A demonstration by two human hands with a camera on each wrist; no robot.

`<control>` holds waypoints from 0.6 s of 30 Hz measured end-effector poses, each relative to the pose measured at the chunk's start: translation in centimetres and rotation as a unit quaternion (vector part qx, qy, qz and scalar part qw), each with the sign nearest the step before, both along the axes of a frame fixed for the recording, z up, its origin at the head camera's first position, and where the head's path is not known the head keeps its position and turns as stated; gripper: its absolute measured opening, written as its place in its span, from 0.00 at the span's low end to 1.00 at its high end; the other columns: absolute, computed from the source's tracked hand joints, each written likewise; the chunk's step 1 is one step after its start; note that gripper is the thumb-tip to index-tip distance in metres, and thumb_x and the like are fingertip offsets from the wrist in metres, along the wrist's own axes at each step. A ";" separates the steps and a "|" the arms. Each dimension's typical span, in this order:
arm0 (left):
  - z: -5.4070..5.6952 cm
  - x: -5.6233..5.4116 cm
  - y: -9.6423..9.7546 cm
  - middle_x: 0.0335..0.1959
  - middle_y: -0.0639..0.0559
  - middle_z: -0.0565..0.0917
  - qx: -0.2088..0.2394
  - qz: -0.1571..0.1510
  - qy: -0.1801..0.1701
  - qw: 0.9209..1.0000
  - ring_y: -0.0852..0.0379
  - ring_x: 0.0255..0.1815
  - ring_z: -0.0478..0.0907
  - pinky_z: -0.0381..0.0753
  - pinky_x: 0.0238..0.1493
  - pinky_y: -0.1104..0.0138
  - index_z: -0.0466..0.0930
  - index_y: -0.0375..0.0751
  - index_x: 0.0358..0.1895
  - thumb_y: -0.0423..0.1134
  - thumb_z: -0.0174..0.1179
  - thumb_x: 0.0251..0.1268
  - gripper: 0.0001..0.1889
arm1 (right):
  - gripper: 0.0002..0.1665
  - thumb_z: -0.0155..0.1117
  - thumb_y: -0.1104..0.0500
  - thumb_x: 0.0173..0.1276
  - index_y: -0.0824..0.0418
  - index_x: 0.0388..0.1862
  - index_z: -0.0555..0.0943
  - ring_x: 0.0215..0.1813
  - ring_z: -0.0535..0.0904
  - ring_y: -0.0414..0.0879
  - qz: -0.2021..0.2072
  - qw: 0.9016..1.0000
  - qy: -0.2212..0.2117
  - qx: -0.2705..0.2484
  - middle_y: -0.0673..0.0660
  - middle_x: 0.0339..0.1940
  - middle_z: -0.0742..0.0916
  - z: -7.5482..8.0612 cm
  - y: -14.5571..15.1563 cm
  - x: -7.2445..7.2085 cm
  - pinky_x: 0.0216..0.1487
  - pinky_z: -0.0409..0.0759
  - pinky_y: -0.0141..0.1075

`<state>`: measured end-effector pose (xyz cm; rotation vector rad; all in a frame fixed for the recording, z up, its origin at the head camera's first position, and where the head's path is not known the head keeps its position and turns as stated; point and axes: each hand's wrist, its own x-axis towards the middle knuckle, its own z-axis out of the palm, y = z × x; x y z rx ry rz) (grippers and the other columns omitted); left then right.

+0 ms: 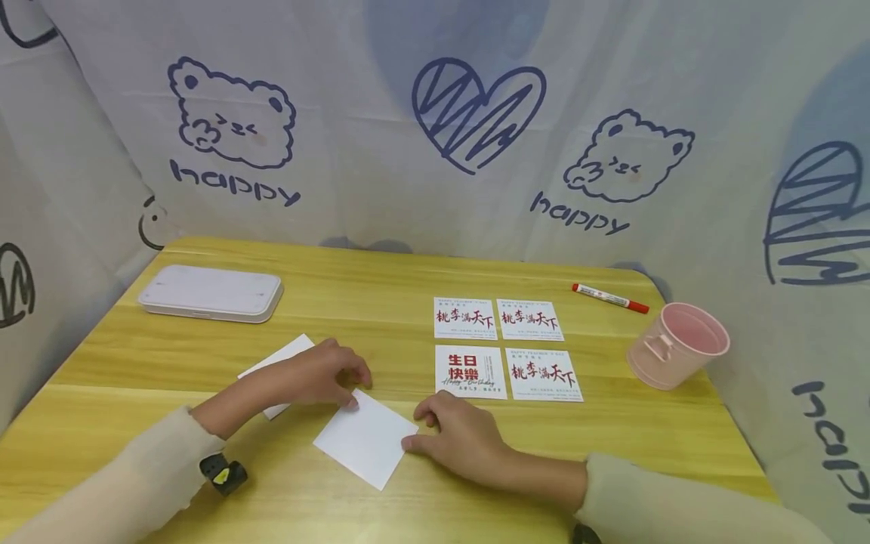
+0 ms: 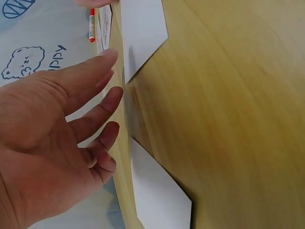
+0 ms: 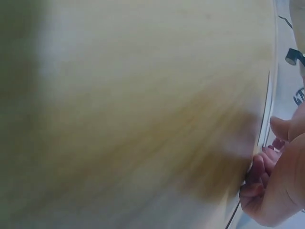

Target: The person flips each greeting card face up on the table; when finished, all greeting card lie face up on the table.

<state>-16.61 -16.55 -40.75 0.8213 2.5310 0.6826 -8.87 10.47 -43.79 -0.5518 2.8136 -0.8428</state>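
Observation:
A blank white square card [image 1: 367, 440] lies on the wooden table between my hands. My left hand [image 1: 314, 372] is over its upper corner, thumb tip right at the card's edge and fingers loosely bent. In the left wrist view the left fingers [image 2: 106, 107] spread apart, with nothing between them. My right hand [image 1: 465, 438] rests at the card's right corner, thumb at the edge and fingers loosely curled; the right wrist view shows the thumb [image 3: 281, 128] apart from the fingers. Another white card [image 1: 277, 363] lies partly hidden under my left hand and wrist.
Beyond my right hand lie several printed cards in two rows, one a birthday card [image 1: 470, 372]. A red marker [image 1: 610, 298] and a pink mug [image 1: 655, 355] are at the right. A white case [image 1: 211, 293] lies back left. A printed curtain [image 1: 353, 151] hangs behind.

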 end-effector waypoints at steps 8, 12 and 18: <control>-0.1 0.2 -0.1 0.47 0.59 0.81 -0.026 0.010 -0.024 0.999 0.52 0.50 0.66 0.70 0.51 0.58 0.85 0.56 0.43 0.41 0.76 0.54 0.14 | 0.17 0.74 0.42 0.60 0.49 0.42 0.83 0.32 0.72 0.33 0.002 1.000 0.017 0.011 0.41 0.32 0.78 -0.2 -0.5 -0.1 0.34 0.70 0.32; -0.1 0.2 0.0 0.45 0.58 0.80 -0.024 0.006 -0.025 0.999 0.52 0.49 0.66 0.69 0.49 0.59 0.84 0.55 0.41 0.40 0.75 0.56 0.12 | 0.15 0.75 0.44 0.60 0.50 0.40 0.83 0.32 0.72 0.33 0.004 1.000 0.017 0.004 0.41 0.32 0.78 0.0 -0.6 -0.1 0.34 0.70 0.32; -0.4 -0.2 0.1 0.44 0.59 0.79 -0.024 0.008 -0.022 0.999 0.53 0.49 0.66 0.70 0.50 0.59 0.84 0.54 0.43 0.40 0.75 0.56 0.13 | 0.14 0.75 0.46 0.59 0.50 0.40 0.83 0.31 0.72 0.33 -0.006 1.000 0.015 -0.003 0.41 0.31 0.78 0.0 -0.7 -0.1 0.34 0.69 0.32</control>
